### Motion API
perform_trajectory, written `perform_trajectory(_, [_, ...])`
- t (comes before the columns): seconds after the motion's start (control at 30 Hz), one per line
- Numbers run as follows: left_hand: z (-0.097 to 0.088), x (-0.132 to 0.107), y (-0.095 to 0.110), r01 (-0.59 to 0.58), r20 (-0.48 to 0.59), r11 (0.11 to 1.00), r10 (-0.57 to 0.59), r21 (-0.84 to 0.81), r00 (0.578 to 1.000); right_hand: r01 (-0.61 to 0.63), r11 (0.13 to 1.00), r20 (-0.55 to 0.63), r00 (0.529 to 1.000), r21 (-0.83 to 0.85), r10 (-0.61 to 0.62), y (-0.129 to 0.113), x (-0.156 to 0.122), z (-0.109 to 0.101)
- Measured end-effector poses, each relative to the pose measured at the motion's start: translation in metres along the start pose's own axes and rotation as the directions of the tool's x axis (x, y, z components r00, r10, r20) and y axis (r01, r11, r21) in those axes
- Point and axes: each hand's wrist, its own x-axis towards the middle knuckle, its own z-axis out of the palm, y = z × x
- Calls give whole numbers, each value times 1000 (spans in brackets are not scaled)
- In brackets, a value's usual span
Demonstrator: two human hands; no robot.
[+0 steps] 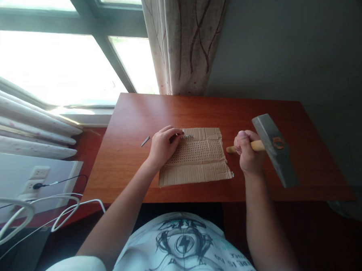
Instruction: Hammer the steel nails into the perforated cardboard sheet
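Note:
My right hand [249,153] is wrapped round the short wooden handle of a hammer [279,150], raised at the right with its big grey metal head tilted up. My left hand [166,146] rests on the upper left corner of a piece of brown cardboard [194,172], thumb and fingertips pinched together. Whatever they pinch is too small to make out. Rows of small dark holes cover the cardboard's middle. Beside the left fingertips, a short row of small dark and shiny bits [188,136] shows along its upper part.
A slim metal rod [145,141] lies left of my left hand on the reddish wooden table [249,115]. Behind the table are a window [51,60], a curtain [186,38] and a dark wall. White cables [64,218] and wall sockets [34,180] are at the lower left.

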Motion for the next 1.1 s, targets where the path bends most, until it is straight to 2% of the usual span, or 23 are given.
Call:
perform_trajectory(0.1, [1, -1, -1, -2, 0, 1000, 2, -3, 1000, 17, 995, 19, 1000, -98, -16, -6, 3, 4])
perform_trajectory(0.2, [1, -1, -1, -4, 6, 1000, 4, -7, 1000, 32, 982, 162, 987, -189, -2, -16, 6, 6])
perform_trajectory(0.33, [0, -1, -1, -7, 8, 1000, 7, -8, 1000, 156, 944, 373, 927, -289, -39, -29, 10, 11])
perform_trajectory(0.43, [0, -1, -1, -18, 6, 1000, 18, 1, 1000, 264, 889, 456, 887, -375, -71, -35, 15, 19])
perform_trajectory(0.57, [1, -1, -1, -23, 7, 1000, 23, 11, 1000, 334, 750, 484, 875, -572, -20, -43, 22, 30])
perform_trajectory(0.67, [1, 0, -2, -23, 4, 1000, 23, 14, 1000, 351, 678, 498, 867, -645, 24, -54, 24, 35])
perform_trajectory(0.83, [0, -1, -2, -30, 11, 1000, 30, 2, 999, 337, 681, 505, 862, -650, 55, -67, 24, 40])
perform_trajectory(0.97, [0, 0, 0, -25, 24, 999, 25, 36, 999, 345, 645, 525, 845, -681, 102, -66, 24, 44])
perform_trajectory(1.1, [0, 0, 1, -27, 30, 999, 26, 46, 999, 348, 641, 524, 846, -684, 99, -65, 23, 44])
